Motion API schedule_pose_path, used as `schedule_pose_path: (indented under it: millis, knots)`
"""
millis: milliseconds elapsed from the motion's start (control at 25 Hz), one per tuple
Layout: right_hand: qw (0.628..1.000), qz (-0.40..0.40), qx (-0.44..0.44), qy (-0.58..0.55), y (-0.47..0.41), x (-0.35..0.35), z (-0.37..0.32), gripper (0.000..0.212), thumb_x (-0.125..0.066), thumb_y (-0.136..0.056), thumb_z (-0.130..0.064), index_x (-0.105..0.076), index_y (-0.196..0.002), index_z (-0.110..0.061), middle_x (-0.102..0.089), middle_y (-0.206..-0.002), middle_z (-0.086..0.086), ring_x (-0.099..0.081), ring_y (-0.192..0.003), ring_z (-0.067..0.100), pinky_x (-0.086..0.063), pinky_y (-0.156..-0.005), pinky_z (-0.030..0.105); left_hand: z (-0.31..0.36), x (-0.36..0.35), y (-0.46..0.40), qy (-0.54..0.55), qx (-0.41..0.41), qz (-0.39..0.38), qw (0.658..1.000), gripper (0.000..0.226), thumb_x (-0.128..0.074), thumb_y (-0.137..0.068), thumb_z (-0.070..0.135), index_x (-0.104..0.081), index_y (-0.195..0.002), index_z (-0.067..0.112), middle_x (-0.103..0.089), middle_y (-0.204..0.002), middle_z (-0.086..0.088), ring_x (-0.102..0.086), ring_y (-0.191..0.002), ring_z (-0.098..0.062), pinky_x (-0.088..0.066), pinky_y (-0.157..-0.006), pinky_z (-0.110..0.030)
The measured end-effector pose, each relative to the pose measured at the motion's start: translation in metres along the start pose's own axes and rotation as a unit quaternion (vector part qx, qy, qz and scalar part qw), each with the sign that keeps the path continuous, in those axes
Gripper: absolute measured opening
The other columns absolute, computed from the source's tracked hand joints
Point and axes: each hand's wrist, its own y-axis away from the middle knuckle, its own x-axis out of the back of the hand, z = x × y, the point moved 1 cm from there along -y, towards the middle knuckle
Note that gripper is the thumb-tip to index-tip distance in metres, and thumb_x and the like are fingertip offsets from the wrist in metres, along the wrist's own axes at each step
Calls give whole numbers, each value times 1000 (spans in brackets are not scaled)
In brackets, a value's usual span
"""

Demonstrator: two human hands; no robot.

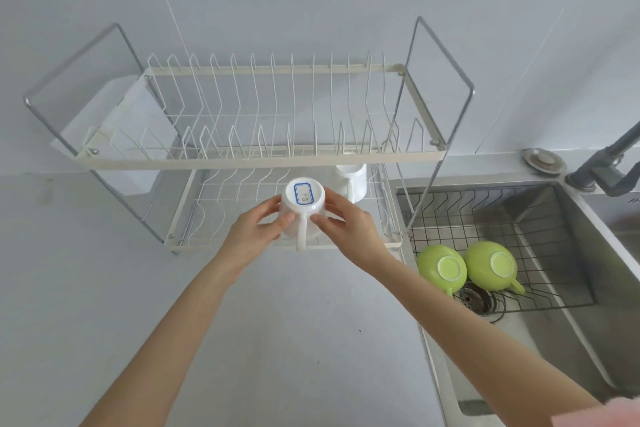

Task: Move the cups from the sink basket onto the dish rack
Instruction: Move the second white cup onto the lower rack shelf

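Observation:
An upside-down white cup [302,209] with a blue-edged label on its base is held between both hands over the lower tier of the dish rack [221,198]. My left hand [254,229] grips its left side and my right hand [349,227] its right side; the handle points toward me. A second white cup [353,180] stands upside down on the lower tier, behind and to the right. Two green cups [441,269] [491,265] lie upside down in the wire sink basket [547,239].
The two-tier white wire rack has an upper tier [263,158] of plate slots above the cups. A steel sink [588,288] with a drain [476,300] lies to the right, a grey faucet [609,163] behind it. White counter [294,340] lies in front of the rack.

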Motion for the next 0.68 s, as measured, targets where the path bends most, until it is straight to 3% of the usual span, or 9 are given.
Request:
schedule_pose_path:
  millis: [80,160,240,320,520,680]
  knots:
    - [1000,8,-6,6,-18,-8,-1,47,-59,-86,-20,-48,-132,-22,-62,-116,-6,-53,-105,2,-31,-73,-14,-4,7,-15,-12,1,3,1000,24,-59,-85,31,-55,-102,47,-59,-114,15,-60,-94,2,-46,-97,-35]
    - [1000,4,-16,15,-33,-13,-1,47,-57,-87,-22,-46,-133,-21,-62,-122,-3,-54,-109,5,-34,-83,-8,-8,12,-28,-19,6,12,1000,23,-59,-85,32,-55,-100,48,-60,-113,14,-60,-94,0,-43,-103,-41]
    - [999,4,-33,18,-46,-18,3,43,-55,-88,-23,-48,-130,-16,-62,-125,3,-56,-117,15,-42,-99,16,-12,15,-40,-24,8,20,999,22,-58,-86,33,-55,-98,50,-61,-112,14,-61,-95,-6,-42,-104,-43]
    - [998,11,-46,33,-57,-21,6,37,-54,-89,-23,-52,-123,-11,-65,-121,8,-57,-116,24,-45,-101,34,-17,16,-52,-25,10,18,999,20,-57,-86,33,-56,-100,48,-62,-113,12,-61,-100,-12,-42,-104,-44]
    - [998,11,-45,47,-71,-27,11,50,-49,-92,-21,-37,-140,-16,-61,-126,9,-56,-117,22,-43,-103,38,-28,15,-74,-22,24,33,999,24,-57,-86,30,-62,-108,21,-62,-111,7,-60,-102,-16,-43,-102,-45]
    - [998,16,-42,39,-77,-28,14,49,-48,-92,-22,-37,-139,-19,-62,-123,7,-55,-116,24,-44,-102,42,-30,13,-83,-34,0,10,999,20,-55,-87,28,-61,-106,32,-60,-112,15,-60,-96,-6,-45,-99,-37]
